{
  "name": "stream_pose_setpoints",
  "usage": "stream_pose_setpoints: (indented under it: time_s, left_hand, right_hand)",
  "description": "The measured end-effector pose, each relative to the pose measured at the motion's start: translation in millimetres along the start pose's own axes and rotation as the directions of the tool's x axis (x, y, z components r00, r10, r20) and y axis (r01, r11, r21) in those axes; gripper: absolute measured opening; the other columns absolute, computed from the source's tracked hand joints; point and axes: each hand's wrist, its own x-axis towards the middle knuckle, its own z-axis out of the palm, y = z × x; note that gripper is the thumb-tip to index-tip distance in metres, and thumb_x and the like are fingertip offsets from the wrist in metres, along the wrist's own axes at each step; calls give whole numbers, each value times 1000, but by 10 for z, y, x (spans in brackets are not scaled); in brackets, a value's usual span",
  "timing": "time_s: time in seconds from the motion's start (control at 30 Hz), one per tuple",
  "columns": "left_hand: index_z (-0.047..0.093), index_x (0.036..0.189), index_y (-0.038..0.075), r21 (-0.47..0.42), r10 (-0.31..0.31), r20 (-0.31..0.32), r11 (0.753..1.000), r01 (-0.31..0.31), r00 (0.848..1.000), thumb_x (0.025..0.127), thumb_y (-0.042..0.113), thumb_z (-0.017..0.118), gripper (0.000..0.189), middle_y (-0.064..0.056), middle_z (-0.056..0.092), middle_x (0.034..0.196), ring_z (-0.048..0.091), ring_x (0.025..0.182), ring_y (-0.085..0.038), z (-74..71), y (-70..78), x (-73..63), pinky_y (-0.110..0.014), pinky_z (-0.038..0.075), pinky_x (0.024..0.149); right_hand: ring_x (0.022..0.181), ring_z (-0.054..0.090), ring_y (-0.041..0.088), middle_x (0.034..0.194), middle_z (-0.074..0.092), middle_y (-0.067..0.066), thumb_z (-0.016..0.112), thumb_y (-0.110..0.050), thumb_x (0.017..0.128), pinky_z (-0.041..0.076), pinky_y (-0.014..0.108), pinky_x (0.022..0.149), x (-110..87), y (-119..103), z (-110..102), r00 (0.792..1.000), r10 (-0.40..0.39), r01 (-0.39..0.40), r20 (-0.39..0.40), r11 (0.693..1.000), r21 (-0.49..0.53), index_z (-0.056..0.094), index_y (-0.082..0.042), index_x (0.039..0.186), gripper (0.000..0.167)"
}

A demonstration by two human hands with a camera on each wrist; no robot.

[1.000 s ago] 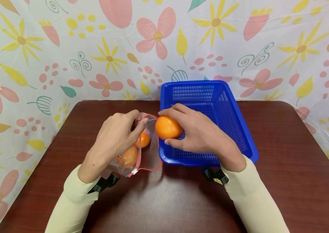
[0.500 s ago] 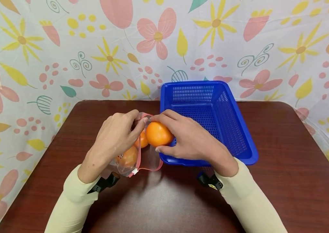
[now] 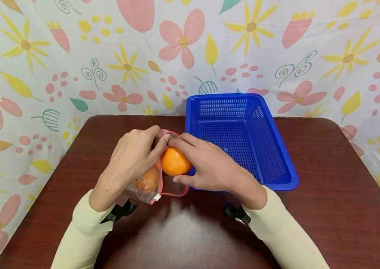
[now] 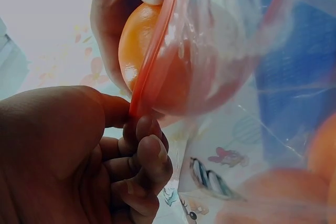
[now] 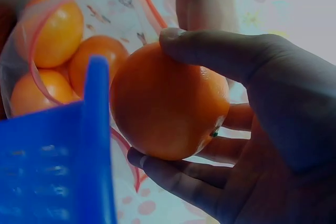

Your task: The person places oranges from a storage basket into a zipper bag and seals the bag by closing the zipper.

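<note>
My right hand (image 3: 206,162) grips an orange (image 3: 176,162) between thumb and fingers, at the mouth of a clear zip bag (image 3: 174,186) with a red edge. With thumb and fingertips my left hand (image 3: 133,153) pinches that red edge, holding the bag's mouth apart. In the left wrist view, the gripped orange (image 4: 137,43) is partly behind the clear plastic. Several oranges (image 5: 58,32) lie inside the bag in the right wrist view; my left hand covers part of them in the head view. A white slider (image 3: 156,197) sits on the bag's near edge.
A blue perforated basket (image 3: 279,149) stands right of the bag, its left rim close to my right hand. Beneath lies a dark brown wooden table (image 3: 327,179). Behind it hangs a floral-patterned cloth (image 3: 176,56).
My right hand has carried the orange left and slightly nearer, from over the basket's left rim to the bag's mouth. My left hand has stayed in place on the bag's edge.
</note>
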Motion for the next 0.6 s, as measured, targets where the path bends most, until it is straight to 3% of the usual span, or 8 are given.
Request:
stream_pose_setpoints:
  time_s: [0.23,0.43,0.6]
  left_hand:
    - [54,79,19,2,-10,7,1000,10,1000,107,32,58,32,2,42,58,44,51,-17,-8,-4,2,-34,35,49]
    - [54,79,19,7,-15,10,1000,15,1000,108,37,58,35,2,42,58,45,51,-17,-15,-4,2,-35,35,49]
    - [55,79,19,7,-14,5,1000,14,1000,108,37,58,35,2,42,58,45,51,-17,-24,-4,1,-35,34,49]
  right_hand:
    - [137,53,26,154,52,8,92,-35,81,44,41,117,28,-88,115,1000,-16,18,8,987,-157,51,-8,153,88]
    - [140,50,26,147,55,9,93,-36,81,37,43,122,44,-133,195,999,-47,49,15,980,-194,54,-7,147,83]
    - [134,52,26,145,55,8,91,-38,82,43,38,117,66,-157,249,999,-32,39,35,975,-219,56,-9,144,77]
